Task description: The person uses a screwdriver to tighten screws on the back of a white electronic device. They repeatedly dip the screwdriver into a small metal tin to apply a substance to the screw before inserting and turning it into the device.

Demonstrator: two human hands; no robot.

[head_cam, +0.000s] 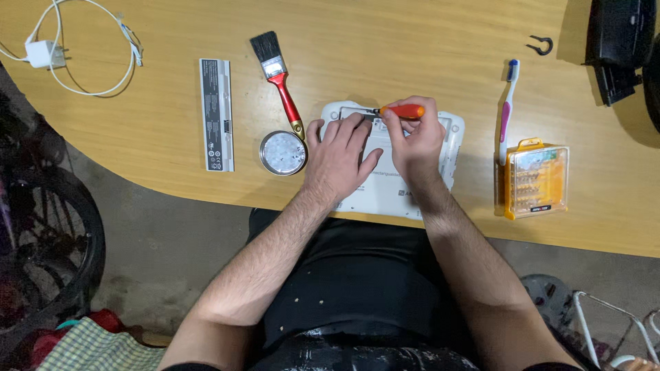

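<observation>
R hand (416,141) clamped on orange screwdriver (402,110), tip at white laptop underside (450,148), near desk (412,41) front edge. L hand (338,154) flat on laptop, fingers spread.

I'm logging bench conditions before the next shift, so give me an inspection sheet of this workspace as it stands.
Surface: wooden table with a curved front edge.
Job's things: white device lying flat; orange-handled screwdriver with its tip at the device's far edge.
Clutter: long white battery pack, red-handled paintbrush, round metal dish, toothbrush, orange bit case, small black hook.
Grippers: left hand flat on the device; right hand gripping the screwdriver.
Cables: white charger with looped cord, far left.
Surroundings: bicycle wheel and checked cloth on the floor; black object at far right.
</observation>
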